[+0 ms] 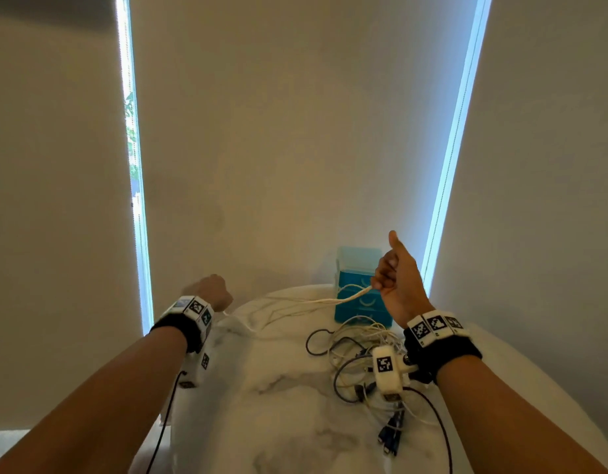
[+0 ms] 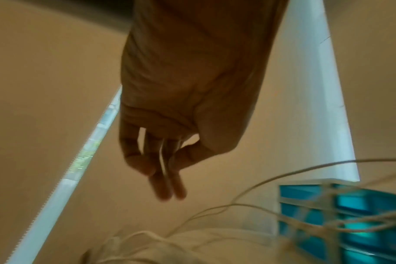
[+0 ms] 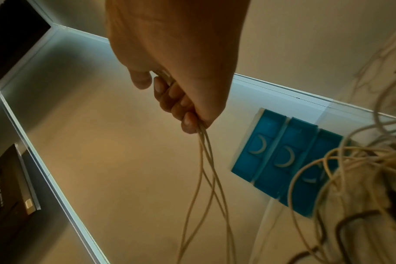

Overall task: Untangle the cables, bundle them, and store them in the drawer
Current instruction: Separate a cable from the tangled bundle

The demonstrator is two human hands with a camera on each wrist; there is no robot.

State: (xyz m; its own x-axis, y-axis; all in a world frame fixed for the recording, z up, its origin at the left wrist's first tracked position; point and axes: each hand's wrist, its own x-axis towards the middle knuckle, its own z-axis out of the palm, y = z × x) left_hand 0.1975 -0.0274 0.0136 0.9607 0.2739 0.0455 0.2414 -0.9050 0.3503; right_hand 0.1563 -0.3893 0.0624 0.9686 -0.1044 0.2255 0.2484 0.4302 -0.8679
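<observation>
A white cable (image 1: 316,301) is stretched in several strands above the marble table (image 1: 288,419). My right hand (image 1: 393,271) grips the strands (image 3: 206,160) in a fist, thumb up, in front of the blue drawer unit (image 1: 362,295). My left hand (image 1: 212,292), out past the table's left edge, pinches the cable (image 2: 163,160) between thumb and fingers. A tangle of white, grey and blue cables (image 1: 364,357) lies on the table under my right wrist. The drawer unit (image 3: 285,160) shows three shut drawers.
A wall with window blinds stands right behind the table. The table's left edge (image 1: 179,405) drops off beside my left forearm. Dark blue plugs (image 1: 391,436) lie at the near end of the tangle.
</observation>
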